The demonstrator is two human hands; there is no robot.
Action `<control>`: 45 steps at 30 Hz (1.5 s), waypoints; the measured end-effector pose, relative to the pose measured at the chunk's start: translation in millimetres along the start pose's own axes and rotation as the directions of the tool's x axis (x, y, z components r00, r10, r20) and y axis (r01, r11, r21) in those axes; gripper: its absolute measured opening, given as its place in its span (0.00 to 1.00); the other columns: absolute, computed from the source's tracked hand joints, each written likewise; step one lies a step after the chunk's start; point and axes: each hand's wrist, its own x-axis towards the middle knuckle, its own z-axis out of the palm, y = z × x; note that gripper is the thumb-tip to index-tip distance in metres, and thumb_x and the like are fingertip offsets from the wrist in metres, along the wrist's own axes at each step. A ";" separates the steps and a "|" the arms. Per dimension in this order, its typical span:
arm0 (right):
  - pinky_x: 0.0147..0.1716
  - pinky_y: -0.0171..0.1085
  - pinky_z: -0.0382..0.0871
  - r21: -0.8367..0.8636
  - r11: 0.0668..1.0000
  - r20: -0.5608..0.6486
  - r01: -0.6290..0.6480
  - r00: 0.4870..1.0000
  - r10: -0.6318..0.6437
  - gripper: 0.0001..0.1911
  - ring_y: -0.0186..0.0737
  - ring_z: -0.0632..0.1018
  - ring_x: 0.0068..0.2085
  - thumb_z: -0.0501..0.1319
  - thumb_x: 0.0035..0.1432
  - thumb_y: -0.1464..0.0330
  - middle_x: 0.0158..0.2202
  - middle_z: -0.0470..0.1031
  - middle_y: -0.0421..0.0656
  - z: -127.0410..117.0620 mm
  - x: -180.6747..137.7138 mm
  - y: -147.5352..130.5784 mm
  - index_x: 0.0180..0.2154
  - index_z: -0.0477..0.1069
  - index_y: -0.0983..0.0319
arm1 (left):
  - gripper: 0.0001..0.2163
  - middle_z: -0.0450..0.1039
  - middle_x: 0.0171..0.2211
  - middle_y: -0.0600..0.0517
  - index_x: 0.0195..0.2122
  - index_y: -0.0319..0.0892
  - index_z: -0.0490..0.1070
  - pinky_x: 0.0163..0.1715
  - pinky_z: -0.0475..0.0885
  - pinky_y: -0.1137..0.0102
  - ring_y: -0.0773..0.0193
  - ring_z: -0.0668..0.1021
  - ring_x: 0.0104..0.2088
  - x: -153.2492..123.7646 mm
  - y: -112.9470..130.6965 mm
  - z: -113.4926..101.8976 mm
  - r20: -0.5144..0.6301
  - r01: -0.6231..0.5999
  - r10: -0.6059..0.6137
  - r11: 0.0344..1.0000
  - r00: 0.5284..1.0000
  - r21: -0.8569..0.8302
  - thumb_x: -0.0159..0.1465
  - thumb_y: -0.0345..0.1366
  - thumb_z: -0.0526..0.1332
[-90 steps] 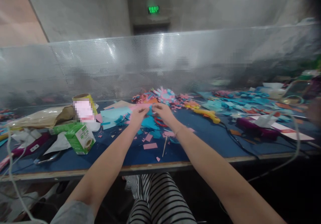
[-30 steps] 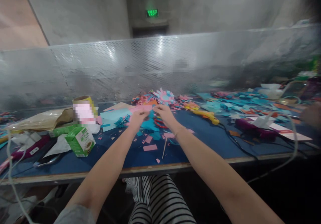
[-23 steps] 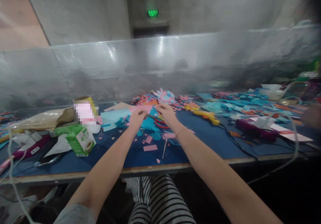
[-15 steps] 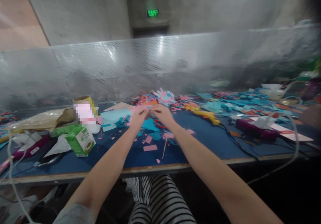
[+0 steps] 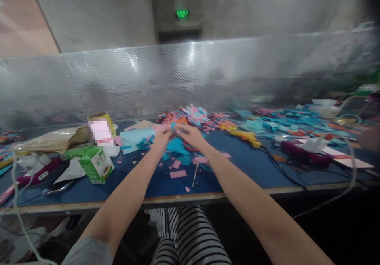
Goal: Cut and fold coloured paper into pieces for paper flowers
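My left hand (image 5: 164, 136) and my right hand (image 5: 192, 135) meet over the middle of the table, fingers bent toward each other. Between their fingertips is a small blue paper piece (image 5: 173, 126), its shape partly hidden by the fingers. Beneath and just in front of my hands lie blue fringed paper scraps (image 5: 178, 146). A light blue paper sheet (image 5: 135, 137) is left of my left hand. Behind my right hand stands a pink and blue paper flower (image 5: 195, 114). Pink paper pieces (image 5: 178, 174) and a thin stick (image 5: 195, 175) lie nearer the table edge.
At right is a yellow glue gun (image 5: 245, 137) with a black cord, near a purple power strip (image 5: 305, 152). A green and white carton (image 5: 96, 165), a phone (image 5: 59, 186) and a brown bag (image 5: 53, 139) sit at left. A perforated metal panel (image 5: 166, 75) backs the table.
My hands have shifted slightly, with the left fingers a little further left. The blue paper piece shows more clearly between the fingertips. The view has moved a little.
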 end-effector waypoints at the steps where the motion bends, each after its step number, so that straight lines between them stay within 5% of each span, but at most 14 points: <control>1: 0.43 0.39 0.65 -0.008 1.000 -0.013 -0.006 1.000 0.006 0.15 0.38 0.72 0.44 0.55 0.50 0.69 0.41 0.73 0.44 -0.3 0.5 1.0 0.42 0.70 0.60 | 0.08 0.68 0.19 0.55 0.21 0.38 0.69 0.30 0.68 0.71 0.70 0.72 0.23 0.5 -0.5 -0.8 0.005 -0.005 0.005 1.000 1.000 0.009 0.40 0.35 0.65; 7: 0.45 0.40 0.63 -0.175 0.983 -0.171 0.061 0.981 -0.091 0.15 0.38 0.70 0.45 0.52 0.51 0.72 0.43 0.71 0.45 -6.6 6.8 11.1 0.40 0.70 0.60 | 0.10 0.69 0.19 0.54 0.22 0.37 0.70 0.27 0.67 0.71 0.68 0.72 0.23 3.2 -5.0 -5.9 0.055 -0.004 -0.001 0.995 0.998 0.097 0.40 0.37 0.66; 24: 0.32 0.34 0.58 -0.386 0.906 -0.076 0.170 0.974 -0.215 0.09 0.35 0.66 0.30 0.51 0.44 0.78 0.27 0.67 0.41 -12.1 5.0 10.1 0.25 0.66 0.63 | 0.13 0.69 0.17 0.55 0.25 0.37 0.72 0.21 0.67 0.72 0.70 0.70 0.18 1.7 -11.5 -2.9 0.077 0.015 -0.032 0.978 0.996 0.208 0.39 0.37 0.68; 32: 0.34 0.35 0.60 -0.383 0.908 -0.104 0.171 0.969 -0.226 0.10 0.37 0.67 0.31 0.51 0.41 0.78 0.27 0.67 0.42 -6.1 2.2 8.0 0.27 0.66 0.62 | 0.17 0.70 0.18 0.54 0.29 0.38 0.73 0.21 0.67 0.72 0.69 0.71 0.18 1.0 -12.2 -1.0 0.081 -0.006 -0.012 0.975 0.997 0.221 0.39 0.42 0.67; 39: 0.37 0.37 0.62 -0.340 0.925 -0.122 0.171 0.967 -0.224 0.11 0.39 0.68 0.36 0.52 0.43 0.78 0.29 0.69 0.42 -3.3 1.6 6.9 0.29 0.68 0.61 | 0.13 0.62 0.12 0.57 0.27 0.39 0.75 0.17 0.58 0.75 0.73 0.63 0.15 4.2 -14.0 -5.4 0.067 -0.169 0.155 0.912 0.986 0.373 0.45 0.43 0.64; 45: 0.38 0.36 0.63 -0.288 0.940 -0.123 0.185 0.966 -0.228 0.10 0.38 0.69 0.36 0.52 0.44 0.77 0.31 0.69 0.43 -2.6 1.9 8.0 0.28 0.68 0.61 | 0.14 0.62 0.12 0.56 0.30 0.40 0.76 0.17 0.57 0.74 0.72 0.63 0.16 7.1 -17.8 -7.7 0.037 -0.181 0.182 0.898 0.983 0.401 0.45 0.42 0.64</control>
